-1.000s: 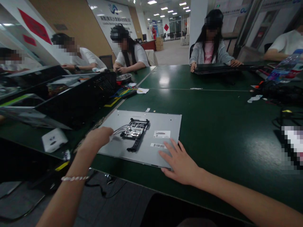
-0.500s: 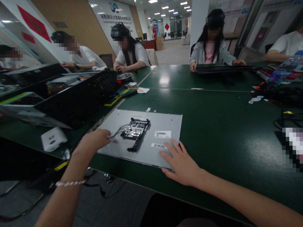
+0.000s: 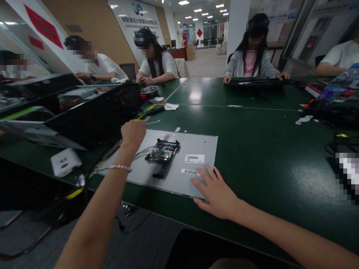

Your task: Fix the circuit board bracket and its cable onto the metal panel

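Note:
A flat grey metal panel point(image 3: 179, 186) with two white labels lies on the green table. On its middle sits a black-framed card-reader-like module point(image 3: 163, 152), from which thin grey cables point(image 3: 141, 152) run left behind my left forearm. My left hand point(image 3: 134, 134) is closed above the panel's far left edge, and a thin pale strand, apparently a cable end point(image 3: 153, 122), pokes out of it to the right. Spread fingers of my right hand point(image 3: 217, 192) rest on the panel's near right corner, beside the barcode label point(image 3: 190, 172).
Opened black computer cases point(image 3: 95, 112) stand at the left. A white box-like device point(image 3: 66, 162) lies near the left table edge. Colored wires and a metal bowl point(image 3: 149, 90) are farther back. A plastic bottle point(image 3: 340, 86) is at right. Several people sit around the table.
My left hand has moved up and away from me, from the panel's left side to above its far left edge, with the strand in its grip. My right hand stays in place.

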### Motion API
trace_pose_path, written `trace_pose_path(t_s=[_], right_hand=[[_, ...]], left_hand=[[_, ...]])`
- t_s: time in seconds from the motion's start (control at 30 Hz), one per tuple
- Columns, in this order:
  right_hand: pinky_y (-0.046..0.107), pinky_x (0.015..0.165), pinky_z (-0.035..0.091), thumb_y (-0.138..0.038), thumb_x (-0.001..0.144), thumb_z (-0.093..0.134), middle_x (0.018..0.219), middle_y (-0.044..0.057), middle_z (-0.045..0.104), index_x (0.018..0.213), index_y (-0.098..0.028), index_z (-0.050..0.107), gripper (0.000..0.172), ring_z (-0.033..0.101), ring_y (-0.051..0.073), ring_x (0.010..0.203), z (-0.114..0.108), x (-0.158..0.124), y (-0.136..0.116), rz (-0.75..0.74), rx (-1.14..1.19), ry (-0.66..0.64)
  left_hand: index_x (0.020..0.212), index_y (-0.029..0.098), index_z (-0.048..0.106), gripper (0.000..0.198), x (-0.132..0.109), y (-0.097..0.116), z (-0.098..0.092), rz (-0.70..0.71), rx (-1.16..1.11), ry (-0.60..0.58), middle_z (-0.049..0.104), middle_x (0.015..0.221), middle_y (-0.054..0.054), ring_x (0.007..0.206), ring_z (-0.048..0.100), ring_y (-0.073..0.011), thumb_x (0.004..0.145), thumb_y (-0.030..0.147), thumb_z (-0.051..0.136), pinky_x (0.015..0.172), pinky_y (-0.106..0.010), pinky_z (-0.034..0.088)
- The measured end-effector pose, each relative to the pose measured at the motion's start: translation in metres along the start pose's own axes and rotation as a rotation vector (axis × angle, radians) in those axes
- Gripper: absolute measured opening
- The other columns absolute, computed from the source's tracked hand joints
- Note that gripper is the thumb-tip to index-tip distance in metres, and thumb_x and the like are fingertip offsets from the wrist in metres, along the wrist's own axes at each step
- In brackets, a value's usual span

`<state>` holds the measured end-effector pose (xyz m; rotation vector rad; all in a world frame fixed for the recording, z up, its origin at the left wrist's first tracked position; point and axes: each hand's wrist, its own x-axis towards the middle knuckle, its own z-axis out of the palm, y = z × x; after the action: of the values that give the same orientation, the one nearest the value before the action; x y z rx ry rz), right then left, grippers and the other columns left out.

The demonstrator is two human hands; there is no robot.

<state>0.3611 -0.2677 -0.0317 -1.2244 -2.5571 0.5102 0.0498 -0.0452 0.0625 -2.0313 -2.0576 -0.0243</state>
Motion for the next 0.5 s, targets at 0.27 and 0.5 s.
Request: trace_pose_path(t_s=[0.27, 0.5], right_hand=[[0.064, 0.116, 0.015, -0.053, 0.096, 0.045, 0.160, 0.017, 0.028, 0.147, -0.023, 0.041, 0.060, 0.009, 0.040, 0.150, -0.001, 0.000, -0.001, -0.005, -0.004, 0.010], [0.059, 0.119, 0.009, -0.052, 0.093, 0.051, 0.161, 0.014, 0.025, 0.146, -0.023, 0.043, 0.061, 0.007, 0.037, 0.151, -0.004, -0.002, 0.000, 0.023, 0.133, 0.005]], left_hand=[[0.117, 0.006, 0.068, 0.036, 0.043, 0.042, 0.044, 0.016, -0.070, -0.092, 0.066, 0.121, -0.023, 0.115, 0.061, -0.0305, 0.092, 0.020, 0.047, 0.097, -0.036, 0.045], [0.132, 0.005, 0.058, 0.046, 0.029, -0.021, 0.054, -0.144, -0.448, -0.032, 0.063, 0.132, -0.012, 0.115, 0.057, -0.0186, 0.090, 0.023, 0.051, 0.099, -0.022, 0.038]])
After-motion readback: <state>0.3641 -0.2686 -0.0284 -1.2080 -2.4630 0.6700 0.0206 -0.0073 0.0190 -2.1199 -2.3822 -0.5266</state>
